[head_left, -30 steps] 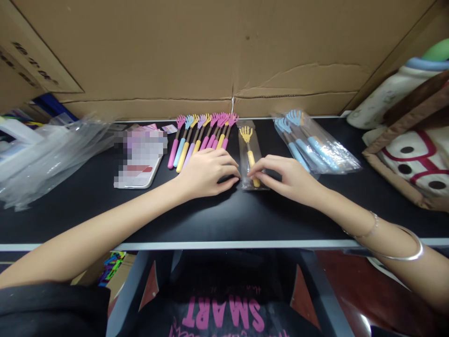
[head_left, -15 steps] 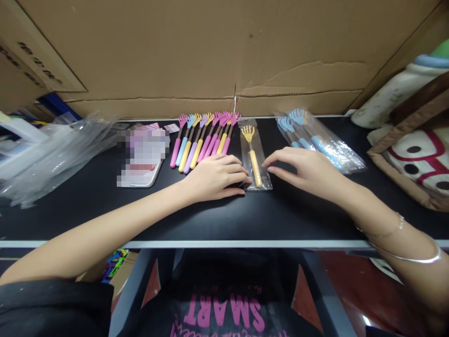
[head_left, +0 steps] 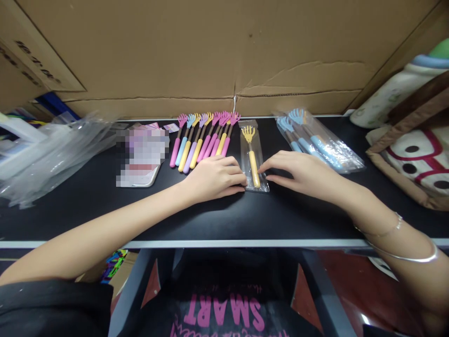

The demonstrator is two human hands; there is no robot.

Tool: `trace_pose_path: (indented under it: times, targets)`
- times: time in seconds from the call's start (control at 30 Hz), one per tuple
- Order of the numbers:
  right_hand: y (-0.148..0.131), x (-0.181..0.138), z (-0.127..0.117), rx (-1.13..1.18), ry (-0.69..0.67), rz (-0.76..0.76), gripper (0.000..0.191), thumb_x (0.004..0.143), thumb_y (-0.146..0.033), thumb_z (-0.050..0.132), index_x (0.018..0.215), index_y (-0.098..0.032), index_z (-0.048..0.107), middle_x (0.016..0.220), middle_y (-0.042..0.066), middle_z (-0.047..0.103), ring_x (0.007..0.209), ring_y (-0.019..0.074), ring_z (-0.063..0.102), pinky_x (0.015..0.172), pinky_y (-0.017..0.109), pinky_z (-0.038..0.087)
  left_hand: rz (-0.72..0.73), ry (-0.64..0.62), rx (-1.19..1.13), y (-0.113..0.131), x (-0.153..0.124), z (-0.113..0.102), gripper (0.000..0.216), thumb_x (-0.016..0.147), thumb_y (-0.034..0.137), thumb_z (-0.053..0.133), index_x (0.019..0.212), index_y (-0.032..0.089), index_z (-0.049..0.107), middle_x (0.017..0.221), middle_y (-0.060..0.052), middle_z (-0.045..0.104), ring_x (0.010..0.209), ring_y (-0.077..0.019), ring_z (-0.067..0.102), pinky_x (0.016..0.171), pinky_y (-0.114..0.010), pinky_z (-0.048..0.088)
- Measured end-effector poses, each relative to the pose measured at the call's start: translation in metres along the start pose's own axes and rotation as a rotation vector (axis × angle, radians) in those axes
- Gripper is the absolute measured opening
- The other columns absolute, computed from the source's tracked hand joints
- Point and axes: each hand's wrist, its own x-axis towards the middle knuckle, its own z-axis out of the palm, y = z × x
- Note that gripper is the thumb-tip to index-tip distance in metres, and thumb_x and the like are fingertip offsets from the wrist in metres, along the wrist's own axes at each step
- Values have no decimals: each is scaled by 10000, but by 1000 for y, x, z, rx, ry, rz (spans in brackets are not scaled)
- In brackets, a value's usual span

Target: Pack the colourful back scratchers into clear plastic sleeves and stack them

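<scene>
A yellow claw-headed back scratcher (head_left: pixel 254 164) lies inside a clear plastic bag (head_left: pixel 247 159) on the black table, claw pointing away from me. My left hand (head_left: pixel 218 179) rests palm down at the bag's lower left edge, its fingers bent but not wrapped round anything. On the other side, my right hand (head_left: pixel 301 172) has thumb and index finger apart, their tips at the bag's lower right edge by the handle. Left of the bag lies a row of loose pink, blue, yellow and purple back scratchers (head_left: pixel 199 145). Bagged blue back scratchers (head_left: pixel 315 142) lie behind my right hand.
A blurred-out phone-like item (head_left: pixel 142 157) and a heap of clear plastic bags (head_left: pixel 52 159) lie at the left. A cardboard wall (head_left: pixel 196 51) closes the back. On the right are a brown-trimmed bag (head_left: pixel 417 159) and a pale bottle (head_left: pixel 389 96).
My right hand has shifted slightly left, its fingertips now at the bag's edge. The bag's lower end and the handle inside have moved slightly left. My left hand has barely moved.
</scene>
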Motion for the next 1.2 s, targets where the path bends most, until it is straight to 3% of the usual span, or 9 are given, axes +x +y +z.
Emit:
trace_pose_path:
  times: [0.63, 0.8, 1.03, 1.2]
  targets:
    - [2, -4, 0, 61, -65, -6, 280, 942, -328, 491, 1127, -221, 671, 1018, 81, 701, 941, 236, 649, 806, 361, 503, 44, 41, 65, 0, 0, 1, 217, 1003, 319, 481, 959, 211, 663, 845, -6, 707, 875, -153, 624, 654, -243, 429]
    - [2, -5, -1, 37, -84, 17, 333, 952, -346, 478, 1188, -196, 660, 1038, 103, 684, 936, 239, 650, 806, 365, 502, 30, 89, 91, 1, -1, 2, 241, 1004, 363, 476, 1039, 232, 675, 858, -2, 702, 850, -145, 634, 633, -248, 427]
    - [4, -6, 0, 17, -95, -31, 403, 978, -354, 438, 1269, -163, 641, 1048, 123, 691, 973, 258, 627, 827, 388, 504, 55, 71, 101, 1, -1, 4, 296, 1014, 352, 462, 1223, 252, 645, 909, -14, 707, 868, -152, 629, 677, -253, 448]
    - [6, -8, -1, 56, -137, -63, 434, 990, -364, 425, 1342, -185, 606, 1152, 120, 676, 1051, 261, 599, 897, 409, 497, 72, 66, 111, 0, -1, 3, 300, 1007, 335, 482, 1251, 269, 643, 929, -16, 708, 877, -156, 619, 698, -254, 447]
